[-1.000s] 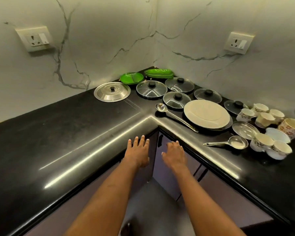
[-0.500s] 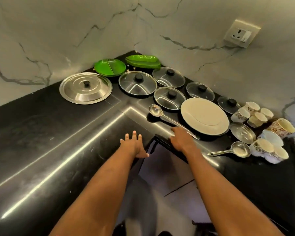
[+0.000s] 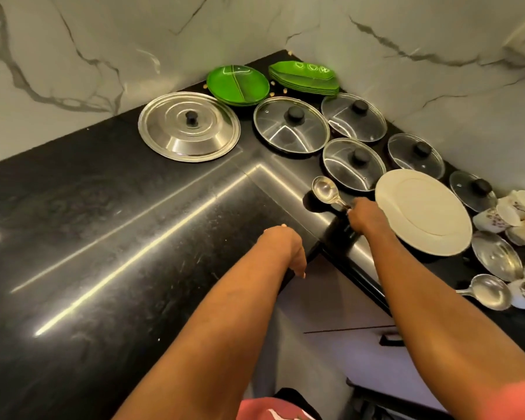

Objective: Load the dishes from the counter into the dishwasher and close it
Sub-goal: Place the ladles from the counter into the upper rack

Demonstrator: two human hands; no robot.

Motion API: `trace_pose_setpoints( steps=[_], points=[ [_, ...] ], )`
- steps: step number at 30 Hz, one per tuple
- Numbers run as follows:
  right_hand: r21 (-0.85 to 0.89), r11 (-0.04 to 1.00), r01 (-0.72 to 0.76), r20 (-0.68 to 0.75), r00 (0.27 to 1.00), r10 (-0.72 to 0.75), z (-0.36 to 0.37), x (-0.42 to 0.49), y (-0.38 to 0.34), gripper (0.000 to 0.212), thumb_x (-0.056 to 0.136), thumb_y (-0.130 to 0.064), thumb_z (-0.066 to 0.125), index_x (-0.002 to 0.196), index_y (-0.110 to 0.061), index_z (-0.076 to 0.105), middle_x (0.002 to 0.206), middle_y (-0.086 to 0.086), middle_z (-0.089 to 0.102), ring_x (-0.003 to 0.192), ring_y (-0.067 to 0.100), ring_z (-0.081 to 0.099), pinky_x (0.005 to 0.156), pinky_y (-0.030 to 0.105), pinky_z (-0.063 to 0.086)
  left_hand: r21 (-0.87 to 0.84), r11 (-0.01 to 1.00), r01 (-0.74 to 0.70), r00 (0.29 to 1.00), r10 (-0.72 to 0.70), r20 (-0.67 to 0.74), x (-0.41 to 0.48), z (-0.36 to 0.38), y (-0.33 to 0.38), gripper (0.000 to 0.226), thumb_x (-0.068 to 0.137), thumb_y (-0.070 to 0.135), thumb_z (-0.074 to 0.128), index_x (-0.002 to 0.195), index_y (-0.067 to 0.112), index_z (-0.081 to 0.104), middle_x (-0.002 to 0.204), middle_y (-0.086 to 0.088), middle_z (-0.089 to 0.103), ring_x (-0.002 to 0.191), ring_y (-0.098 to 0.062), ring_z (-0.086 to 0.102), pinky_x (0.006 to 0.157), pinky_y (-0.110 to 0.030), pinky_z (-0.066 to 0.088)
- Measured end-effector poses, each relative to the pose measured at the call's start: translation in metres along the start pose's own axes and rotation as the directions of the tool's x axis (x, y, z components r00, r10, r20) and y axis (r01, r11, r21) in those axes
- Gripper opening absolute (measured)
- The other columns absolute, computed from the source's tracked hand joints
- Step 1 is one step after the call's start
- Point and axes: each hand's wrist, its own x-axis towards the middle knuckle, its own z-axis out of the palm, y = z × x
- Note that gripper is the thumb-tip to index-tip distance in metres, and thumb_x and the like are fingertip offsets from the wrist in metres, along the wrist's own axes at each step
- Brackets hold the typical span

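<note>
right hand [image 3: 365, 218] nearer, fingers grasped shiny steel ladle [image 3: 325, 189] by handle | axis: bowl far-left, handle near-right | left hand [image 3: 285, 250] on black stone counter [image 3: 134, 237] edge, grip unclear

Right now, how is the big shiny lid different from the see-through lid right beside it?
The steel lid is solid metal; the glass lid is see-through with a metal rim. The steel lid is wider than the glass lid, yet its knob looks smaller. Both are round with black knobs, lying knob-up on the black counter.
</note>
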Motion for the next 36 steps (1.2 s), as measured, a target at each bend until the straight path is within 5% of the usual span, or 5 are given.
trace_pose_setpoints(
  steps=[5,10,17,26,36],
  points=[
    [0.050,0.999,0.020,0.026,0.999,-0.021,-0.001,-0.002,-0.001,0.023,0.090,-0.022,0.063,0.109,-0.011,0.068,0.103,0.017,0.068,0.095,0.036,0.064,0.081,0.041,0.052,0.072,0.997,-0.019,0.997,0.014,0.070,0.003,-0.006,0.002,0.085,0.090,0.059,0.060,0.156,0.021,0.024,0.162,-0.006,0.021,0.141,-0.032,0.038,0.111,-0.045,0.039],
    [0.193,0.981,-0.017,0.197,0.980,-0.022,-0.008,-0.016,-0.004,0.014,0.086,-0.014,0.072,0.098,-0.007,0.070,0.083,0.013,0.066,0.073,0.027,0.064,0.067,0.035,0.054,0.147,0.986,-0.072,0.996,0.079,-0.040,-0.016,-0.002,0.003,0.079,0.098,0.050,0.052,0.158,0.016,0.013,0.165,-0.011,-0.003,0.150,-0.032,0.015,0.116,-0.045,0.030],
    [0.592,0.778,-0.211,0.333,0.943,0.002,0.013,-0.069,0.015,0.013,0.091,-0.008,0.065,0.079,-0.003,0.062,0.076,0.014,0.065,0.065,0.023,0.062,0.064,0.036,0.057,-0.192,0.981,0.027,0.982,-0.062,-0.180,0.007,0.051,0.014,0.094,0.096,0.045,0.052,0.156,0.015,-0.014,0.159,-0.008,-0.030,0.145,-0.046,-0.019,0.119,-0.059,0.000],
    [0.833,0.491,-0.256,0.305,0.952,-0.020,0.046,-0.159,0.061,0.008,0.090,-0.003,0.064,0.089,-0.006,0.057,0.079,0.011,0.068,0.059,0.016,0.063,0.051,0.025,0.054,-0.069,0.998,0.010,0.795,-0.050,-0.605,-0.012,0.113,0.027,0.073,0.102,0.050,0.030,0.158,0.014,0.000,0.165,-0.012,-0.008,0.150,-0.038,-0.007,0.118,-0.059,-0.006],
    [0.872,0.442,-0.210,0.245,0.969,-0.021,0.058,-0.247,0.153,0.011,0.087,0.001,0.067,0.083,-0.002,0.057,0.075,0.012,0.061,0.061,0.020,0.060,0.050,0.026,0.057,0.002,0.999,-0.041,0.778,0.033,-0.627,-0.062,0.186,0.131,0.072,0.103,0.050,0.029,0.158,0.018,-0.003,0.165,-0.009,-0.010,0.151,-0.032,-0.010,0.120,-0.053,-0.008]
  ],
)
